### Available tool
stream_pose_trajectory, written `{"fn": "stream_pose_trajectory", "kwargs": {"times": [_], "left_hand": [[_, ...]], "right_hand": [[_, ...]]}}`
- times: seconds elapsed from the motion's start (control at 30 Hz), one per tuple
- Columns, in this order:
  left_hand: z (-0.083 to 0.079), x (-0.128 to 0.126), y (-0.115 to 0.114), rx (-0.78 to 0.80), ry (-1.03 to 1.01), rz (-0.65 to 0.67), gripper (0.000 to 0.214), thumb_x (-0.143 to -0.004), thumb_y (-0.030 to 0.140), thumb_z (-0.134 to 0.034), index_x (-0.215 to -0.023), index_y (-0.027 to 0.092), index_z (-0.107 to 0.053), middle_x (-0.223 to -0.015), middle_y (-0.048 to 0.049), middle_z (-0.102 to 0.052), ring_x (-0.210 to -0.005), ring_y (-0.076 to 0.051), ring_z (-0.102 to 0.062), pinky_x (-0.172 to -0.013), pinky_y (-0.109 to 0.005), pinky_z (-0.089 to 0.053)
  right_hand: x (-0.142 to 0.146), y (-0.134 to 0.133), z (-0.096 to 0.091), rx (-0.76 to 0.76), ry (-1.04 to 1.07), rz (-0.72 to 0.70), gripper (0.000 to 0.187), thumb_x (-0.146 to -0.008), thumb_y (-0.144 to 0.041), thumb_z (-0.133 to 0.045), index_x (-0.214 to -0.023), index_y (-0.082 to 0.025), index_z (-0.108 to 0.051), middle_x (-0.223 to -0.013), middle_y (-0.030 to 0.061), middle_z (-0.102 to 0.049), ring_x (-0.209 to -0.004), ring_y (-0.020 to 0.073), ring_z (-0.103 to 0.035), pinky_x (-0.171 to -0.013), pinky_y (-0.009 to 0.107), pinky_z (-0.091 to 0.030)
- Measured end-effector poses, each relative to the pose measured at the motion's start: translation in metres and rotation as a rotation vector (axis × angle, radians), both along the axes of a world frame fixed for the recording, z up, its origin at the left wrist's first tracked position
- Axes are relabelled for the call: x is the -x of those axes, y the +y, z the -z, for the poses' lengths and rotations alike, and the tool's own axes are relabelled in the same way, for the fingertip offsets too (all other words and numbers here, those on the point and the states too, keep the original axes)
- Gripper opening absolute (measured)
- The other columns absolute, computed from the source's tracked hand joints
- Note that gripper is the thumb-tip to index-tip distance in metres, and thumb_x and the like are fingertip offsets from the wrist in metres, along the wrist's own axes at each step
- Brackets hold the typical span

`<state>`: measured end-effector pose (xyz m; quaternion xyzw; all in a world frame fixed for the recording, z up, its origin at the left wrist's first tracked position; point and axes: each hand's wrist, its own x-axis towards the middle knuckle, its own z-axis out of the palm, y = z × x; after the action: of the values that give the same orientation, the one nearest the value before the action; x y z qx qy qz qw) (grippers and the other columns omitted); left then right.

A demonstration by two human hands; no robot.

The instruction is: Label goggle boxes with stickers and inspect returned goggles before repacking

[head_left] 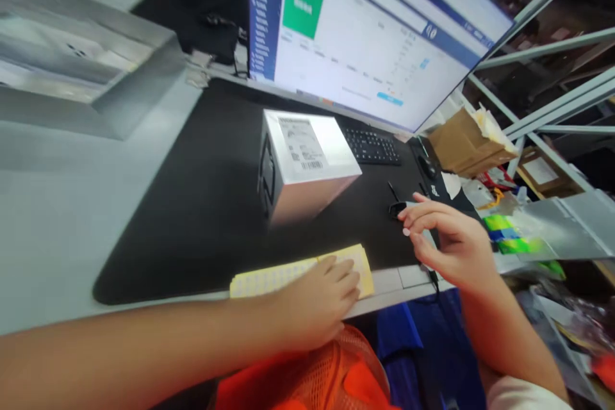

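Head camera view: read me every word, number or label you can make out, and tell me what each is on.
None can be read.
Box label: print and barcode, blurred.
Monitor: green tile and rows of text, too small.
Yellow sticker sheet under the left hand: nothing readable.
Black mat, by the right hand: white mark, unreadable.

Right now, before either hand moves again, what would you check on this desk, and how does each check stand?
1. Left hand rests on the yellow label sheet: ok, fingers lie flat on it.
2. Label sheet fully on the desk: not ok, it lies at the front edge of the black mat.
3. Right hand free: cannot tell; it hovers near a small black object, fingers curled, contact unclear.
4. White box steady: ok, it sits flat on the mat, printed label up.
5. Box clear of both hands: ok, a gap shows.
6. Monitor on: ok, lit with a green patch; text too blurred to read.
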<state>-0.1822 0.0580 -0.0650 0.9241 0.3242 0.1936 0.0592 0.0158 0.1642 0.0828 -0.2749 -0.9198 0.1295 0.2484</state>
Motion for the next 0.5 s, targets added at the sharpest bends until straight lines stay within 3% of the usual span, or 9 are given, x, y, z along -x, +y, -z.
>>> {"fn": "stream_pose_trajectory", "kwargs": {"times": [0.1,0.2,0.4,0.5], "left_hand": [[-0.003,0.002,0.0,0.003,0.026,-0.003,0.049,-0.088,0.046,-0.068,-0.127,0.017,-0.063,-0.13,-0.0161,-0.061,-0.127,-0.033,-0.049,-0.102,-0.044,-0.039],[-0.003,0.003,0.0,0.011,0.038,0.001,0.049,-0.088,0.047,-0.066,-0.127,0.018,-0.063,-0.13,-0.0153,-0.061,-0.126,-0.033,-0.05,-0.101,-0.044,-0.04],[-0.003,0.005,-0.001,-0.005,0.037,0.005,0.046,-0.091,0.049,-0.062,-0.124,0.017,-0.065,-0.127,-0.0149,-0.062,-0.127,-0.033,-0.05,-0.099,-0.043,-0.041],[-0.002,0.005,-0.001,-0.043,0.04,-0.007,0.045,-0.091,0.05,-0.06,-0.121,0.017,-0.066,-0.125,-0.0141,-0.063,-0.127,-0.032,-0.051,-0.098,-0.042,-0.042]], "right_hand": [[0.04,0.01,-0.042,-0.22,-0.019,-0.07,0.012,-0.082,-0.011,-0.062,-0.077,-0.022,-0.062,-0.084,0.0013,-0.072,-0.086,0.0182,-0.073,-0.112,0.048,-0.047],[0.084,0.022,-0.069,-0.373,-0.132,-0.154,0.013,-0.085,-0.014,-0.058,-0.076,-0.022,-0.061,-0.089,0.0018,-0.072,-0.085,0.0171,-0.071,-0.11,0.045,-0.048],[0.142,0.052,-0.086,-0.464,-0.471,-0.249,0.015,-0.079,-0.01,-0.056,-0.067,-0.019,-0.061,-0.08,0.0016,-0.066,-0.075,0.0163,-0.062,-0.091,0.038,-0.052],[0.155,0.058,-0.085,-0.505,-0.592,-0.232,0.018,-0.079,-0.009,-0.054,-0.064,-0.018,-0.061,-0.079,0.0019,-0.065,-0.071,0.015,-0.059,-0.1,0.044,-0.047]]}}
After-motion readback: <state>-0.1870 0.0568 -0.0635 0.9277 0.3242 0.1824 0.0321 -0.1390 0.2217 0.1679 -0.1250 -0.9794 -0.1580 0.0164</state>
